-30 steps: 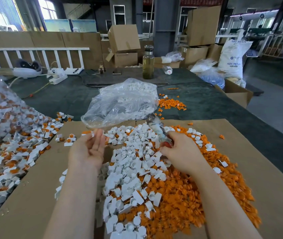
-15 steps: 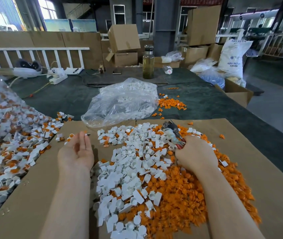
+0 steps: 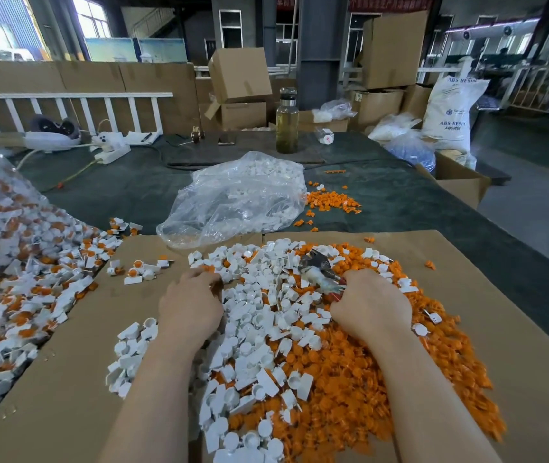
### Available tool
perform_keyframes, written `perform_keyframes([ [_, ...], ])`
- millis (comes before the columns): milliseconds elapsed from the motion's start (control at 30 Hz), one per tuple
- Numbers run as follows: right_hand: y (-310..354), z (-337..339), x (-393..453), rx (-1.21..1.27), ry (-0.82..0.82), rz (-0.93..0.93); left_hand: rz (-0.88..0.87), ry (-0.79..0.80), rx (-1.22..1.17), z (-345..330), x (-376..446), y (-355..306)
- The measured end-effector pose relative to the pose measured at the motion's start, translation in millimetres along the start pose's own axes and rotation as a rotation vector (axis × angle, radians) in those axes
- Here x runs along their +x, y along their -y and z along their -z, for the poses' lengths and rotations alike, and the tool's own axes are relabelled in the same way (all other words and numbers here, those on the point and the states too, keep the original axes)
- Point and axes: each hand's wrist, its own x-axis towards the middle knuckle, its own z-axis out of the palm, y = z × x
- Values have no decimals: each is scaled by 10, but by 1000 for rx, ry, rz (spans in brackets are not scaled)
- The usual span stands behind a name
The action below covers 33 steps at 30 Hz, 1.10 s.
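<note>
The left hand (image 3: pixel 189 305) is lying palm down at the left edge of the heap of white pieces (image 3: pixel 259 315), its fingers bending over onto the pieces at the far side. The fingertips are sinking among them, so I cannot tell whether this grip is pinching a piece or only touching. To the right, across the white heap, the right hand (image 3: pixel 371 305) is clenching its grip round the red handle of a metal tool (image 3: pixel 316 270). The tool's head is sticking out up and to the left, over the seam where white pieces are meeting the orange pieces (image 3: pixel 350 379). This hand is also turning its back to the camera and resting on the orange pieces. Both forearms are reaching in from the near edge, well apart.

Both heaps are lying on cardboard (image 3: pixel 66 379) that is covering the near part of the table (image 3: pixel 400 202). At far left, a spread of joined white-and-orange pieces (image 3: pixel 15 279) is spilling onto the cardboard. Beyond the hands a clear plastic bag (image 3: pixel 233 202) of white parts is slumping on the table, and just right of it a small orange heap (image 3: pixel 331 200) is lying. Farther back a bottle (image 3: pixel 287 128) is standing upright, and at far right a white sack (image 3: pixel 450 108) is leaning.
</note>
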Motion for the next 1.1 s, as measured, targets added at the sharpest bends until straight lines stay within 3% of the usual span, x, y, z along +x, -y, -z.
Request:
perform_keyframes([
  [333,53,-35,3,19,-28,55,-48,40,33,-39,26,-1],
  [900,102,-73,7,22,-44,37,-136,-115,-121,-48,5,-32],
  [1100,76,-59,7,79,-136,21,-135,-125,-140,-48,-2,-36],
])
